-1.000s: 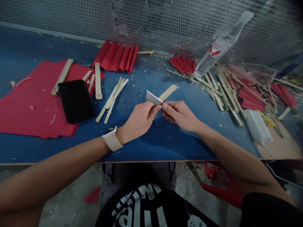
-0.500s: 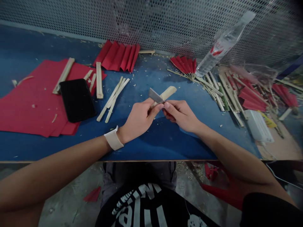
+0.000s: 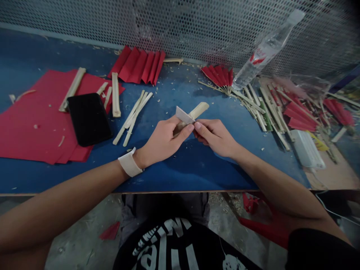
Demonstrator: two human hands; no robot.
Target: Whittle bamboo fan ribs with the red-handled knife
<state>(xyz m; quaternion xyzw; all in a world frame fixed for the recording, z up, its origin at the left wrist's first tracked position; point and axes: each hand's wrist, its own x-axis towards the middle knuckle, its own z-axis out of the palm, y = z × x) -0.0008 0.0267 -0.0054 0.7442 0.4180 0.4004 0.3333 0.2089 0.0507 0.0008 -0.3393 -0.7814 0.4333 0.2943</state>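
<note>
My two hands meet over the middle of the blue table [image 3: 197, 172]. My left hand [image 3: 161, 141], with a white wristband, is closed round a pale bamboo strip [image 3: 199, 109] that points up and to the right. My right hand [image 3: 215, 137] is closed on a small knife; its flat grey blade [image 3: 182, 114] sticks out to the upper left and lies across the strip just above my left thumb. The knife's handle is hidden inside my fingers.
A black phone [image 3: 88, 118] lies on red paper sheets [image 3: 30, 127] at the left, with bamboo strips [image 3: 132, 118] beside it. Folded red paper [image 3: 139, 67] and a small red fan [image 3: 219, 77] sit at the back. A plastic bottle [image 3: 261, 50] leans on the mesh wall. Sticks and fans pile up at right [image 3: 281, 108].
The blade has tilted so that its broad face catches more light, and it has slid a little along the strip. Both hands stay in nearly the same place.
</note>
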